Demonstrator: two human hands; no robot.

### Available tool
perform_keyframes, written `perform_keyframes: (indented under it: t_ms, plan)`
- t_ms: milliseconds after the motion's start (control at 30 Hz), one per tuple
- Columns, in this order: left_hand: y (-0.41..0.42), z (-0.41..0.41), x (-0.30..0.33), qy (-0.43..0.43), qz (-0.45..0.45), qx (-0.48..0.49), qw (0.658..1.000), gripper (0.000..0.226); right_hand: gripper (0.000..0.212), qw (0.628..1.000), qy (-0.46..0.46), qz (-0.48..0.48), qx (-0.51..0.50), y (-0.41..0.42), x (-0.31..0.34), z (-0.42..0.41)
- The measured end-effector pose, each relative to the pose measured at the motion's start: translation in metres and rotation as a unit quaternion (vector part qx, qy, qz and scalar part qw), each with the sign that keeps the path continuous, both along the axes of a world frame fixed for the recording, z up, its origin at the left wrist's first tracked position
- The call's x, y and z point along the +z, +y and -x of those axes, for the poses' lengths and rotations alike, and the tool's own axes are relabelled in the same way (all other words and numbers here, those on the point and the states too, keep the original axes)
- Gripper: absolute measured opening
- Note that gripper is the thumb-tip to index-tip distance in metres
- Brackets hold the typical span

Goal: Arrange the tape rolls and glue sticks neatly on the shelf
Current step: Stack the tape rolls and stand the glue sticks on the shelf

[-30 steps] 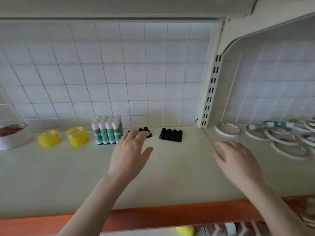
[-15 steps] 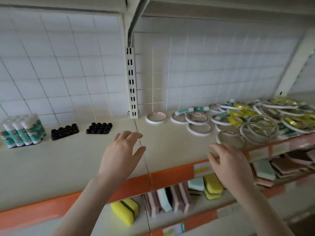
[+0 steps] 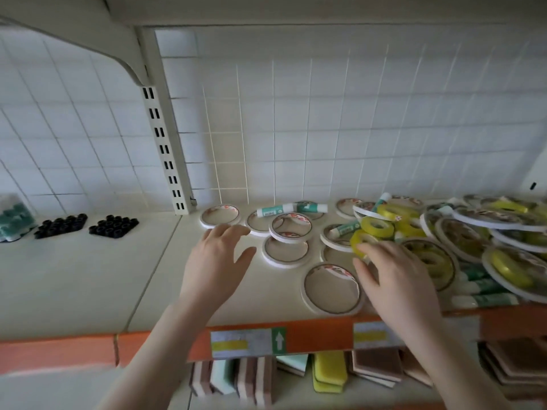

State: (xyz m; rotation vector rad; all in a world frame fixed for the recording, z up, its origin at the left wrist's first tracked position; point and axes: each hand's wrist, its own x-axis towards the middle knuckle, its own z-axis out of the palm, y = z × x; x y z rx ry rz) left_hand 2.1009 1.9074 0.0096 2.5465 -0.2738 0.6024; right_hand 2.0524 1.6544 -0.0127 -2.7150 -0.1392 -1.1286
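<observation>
Thin white tape rolls lie scattered flat on the cream shelf [image 3: 88, 276]; one [image 3: 220, 215] is near the back, one [image 3: 331, 287] near the front edge. Loose glue sticks [image 3: 275, 210] lie among them. Small yellow tape rolls [image 3: 377, 226] sit in a jumbled pile with more white rolls at the right. My left hand [image 3: 213, 261] hovers with spread fingers just in front of the back white roll, holding nothing. My right hand [image 3: 393, 276] reaches into the pile; its fingertips touch a tilted yellow roll [image 3: 359, 242], and no grip shows.
Two black holder trays [image 3: 60, 225] [image 3: 114, 226] and a blurred pack of upright glue sticks [image 3: 14, 217] stand at the back left. A slotted upright [image 3: 165, 143] divides the tiled back wall. Sponges [image 3: 328, 371] fill the lower shelf under the orange edge [image 3: 310, 335].
The view has swung right, from the left section to the scattered rolls. Both hands moved forward over the shelf; my right hand now reaches a yellow roll.
</observation>
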Motion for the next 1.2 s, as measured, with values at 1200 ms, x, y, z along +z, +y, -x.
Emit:
perform_keyframes:
  t_ms: [1200]
  plan:
    - [0.037, -0.109, -0.035, 0.111, -0.099, 0.045, 0.988, 0.028, 0.008, 0.982, 0.121, 0.099, 0.107, 0.063, -0.012, -0.103]
